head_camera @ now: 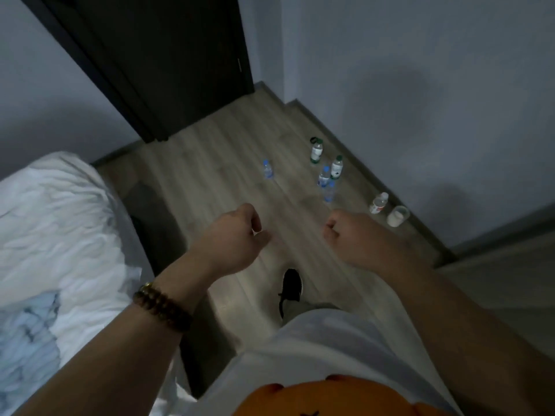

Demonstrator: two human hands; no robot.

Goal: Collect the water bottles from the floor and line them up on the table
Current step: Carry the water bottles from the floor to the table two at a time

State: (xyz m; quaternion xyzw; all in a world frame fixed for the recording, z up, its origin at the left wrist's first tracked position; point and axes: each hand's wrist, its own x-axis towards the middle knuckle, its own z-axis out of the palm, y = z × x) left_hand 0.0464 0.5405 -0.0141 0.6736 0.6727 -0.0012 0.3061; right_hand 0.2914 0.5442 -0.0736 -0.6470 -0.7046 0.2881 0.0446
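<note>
Orange print [333, 397] on a white shirt [330, 343] fills the lower edge of the frame, closest to the lens. Two bare forearms reach up from it toward the centre. The left wrist carries a brown beaded bracelet [162, 304].

Left grip [237, 235], centre frame: fingers curled under the palm, thumb forward, holding nothing. Right grip [354, 235], just right of centre: fingers folded into a loose fist, also holding nothing. Both are apart from each other and well above the floor [222, 151], a pale wood laminate. A black shoe [291, 285] stands on it between the forearms.

Water bottles stand on the floor in the upper right-centre of the frame, beyond both grips:
- a lone blue-capped bottle [268, 169], left of the others;
- a green-labelled bottle [316, 150], farthest back;
- a second green-labelled bottle [337, 167], touching or just beside a blue-capped bottle [323, 177], with another blue-capped bottle [329, 192] just in front of them;
- a red-labelled bottle [379, 203] near the skirting, beside a pale round container [398, 216] whose kind cannot be told.

White crumpled bedding on a bed [45, 220] occupies the left of the frame. A dark door [165, 55] stands at upper centre, and grey wall [420, 85] fills the upper right.
</note>
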